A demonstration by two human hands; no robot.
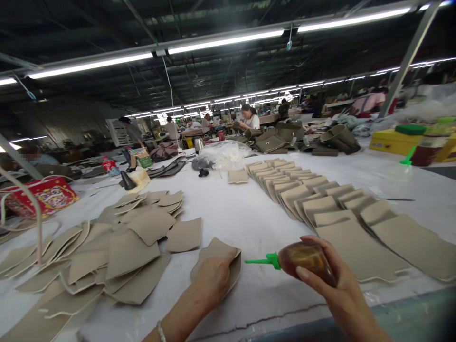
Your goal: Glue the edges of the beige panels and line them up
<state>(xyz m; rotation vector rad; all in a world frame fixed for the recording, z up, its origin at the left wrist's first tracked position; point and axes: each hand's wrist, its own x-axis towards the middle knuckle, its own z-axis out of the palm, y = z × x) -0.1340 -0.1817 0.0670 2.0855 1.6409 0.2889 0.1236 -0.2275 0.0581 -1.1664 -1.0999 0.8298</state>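
My right hand (337, 280) is wrapped round a glue bottle (304, 259) of brown liquid. The bottle lies nearly level, its thin green nozzle pointing left at the edge of a beige panel (215, 247). The tip looks just short of that panel. My left hand (213, 280) has its fingers closed on the panel, whose right edge curls up from the table; the fingertips are partly hidden. Left of this hand is a loose heap of similar panels (133, 254), with one single panel (184, 235) beside it. Overlapping rows of panels (320, 209) fan out at the right.
The white table (213, 204) also bears a red patterned box (53, 194), a crumpled plastic bag (224, 154) and dark folded pieces (274, 140). A second bottle (427, 147) stands near a yellow box (386, 141). A pale cord (35, 213) hangs at the left. Several people work farther back.
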